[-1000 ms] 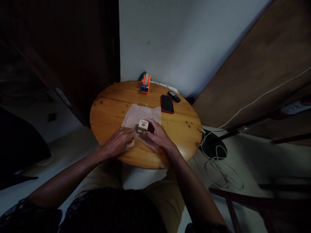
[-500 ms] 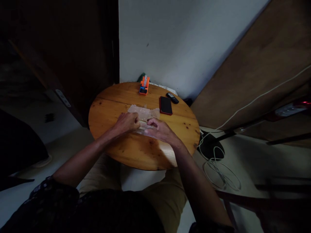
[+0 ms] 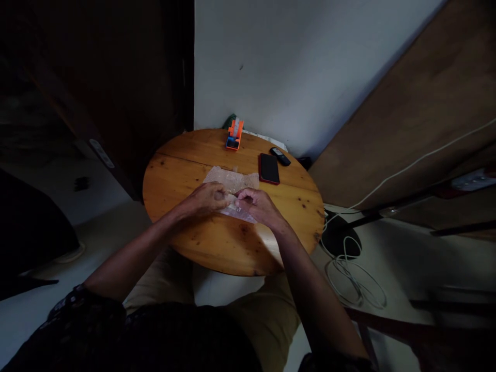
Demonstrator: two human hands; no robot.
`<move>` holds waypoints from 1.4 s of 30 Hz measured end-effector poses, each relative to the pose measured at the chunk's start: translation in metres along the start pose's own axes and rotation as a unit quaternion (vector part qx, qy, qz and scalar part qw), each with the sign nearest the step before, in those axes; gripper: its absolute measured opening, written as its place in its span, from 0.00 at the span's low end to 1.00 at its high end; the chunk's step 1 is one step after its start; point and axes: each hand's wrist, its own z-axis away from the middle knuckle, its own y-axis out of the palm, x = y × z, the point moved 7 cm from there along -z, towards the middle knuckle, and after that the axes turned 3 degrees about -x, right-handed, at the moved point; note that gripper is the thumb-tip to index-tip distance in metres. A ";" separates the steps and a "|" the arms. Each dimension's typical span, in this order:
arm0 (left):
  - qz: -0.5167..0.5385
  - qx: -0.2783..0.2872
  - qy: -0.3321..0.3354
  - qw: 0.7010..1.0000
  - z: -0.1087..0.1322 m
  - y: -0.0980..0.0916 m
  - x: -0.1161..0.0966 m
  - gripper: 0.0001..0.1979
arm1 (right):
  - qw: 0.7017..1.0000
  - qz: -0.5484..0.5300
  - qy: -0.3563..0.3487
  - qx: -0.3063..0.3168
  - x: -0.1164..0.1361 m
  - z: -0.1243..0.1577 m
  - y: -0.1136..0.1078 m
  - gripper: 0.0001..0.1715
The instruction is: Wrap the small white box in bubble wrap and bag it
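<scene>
A crinkled, see-through sheet that looks like bubble wrap (image 3: pixel 228 177) lies spread on the round wooden table (image 3: pixel 217 248). Over its near half, my left hand (image 3: pixel 211 197) is closed, thumb and fingers pinched together. My right hand (image 3: pixel 259 205) meets it from the right, also in a pinch, fingertips almost touching the left ones. Something small and pale shows between the two sets of fingertips; the fingers cover most of it, so its kind cannot be made out.
An orange and blue tape dispenser (image 3: pixel 234 135) stands at the table's far edge. A phone in a red case (image 3: pixel 268 168) and a small black keypad phone (image 3: pixel 280 156) lie right of the sheet. A pale cable (image 3: pixel 351 276) coils on the floor at right.
My hands were apart over the sheet, the right one with its fingers spread; now they have come together and both pinch. The sheet's near part looks flatter and more spread out.
</scene>
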 end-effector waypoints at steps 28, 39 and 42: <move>0.137 -0.076 -0.027 0.987 0.009 0.005 0.005 0.03 | 0.999 0.009 0.022 -0.034 0.005 0.007 0.005 0.07; 0.114 -0.029 -0.061 0.991 0.003 0.003 0.003 0.11 | 0.998 -0.035 0.018 -0.051 -0.001 0.005 0.006 0.04; 0.134 -0.016 -0.067 0.989 0.000 0.005 0.004 0.13 | 0.998 -0.029 0.009 -0.048 -0.002 0.003 0.007 0.05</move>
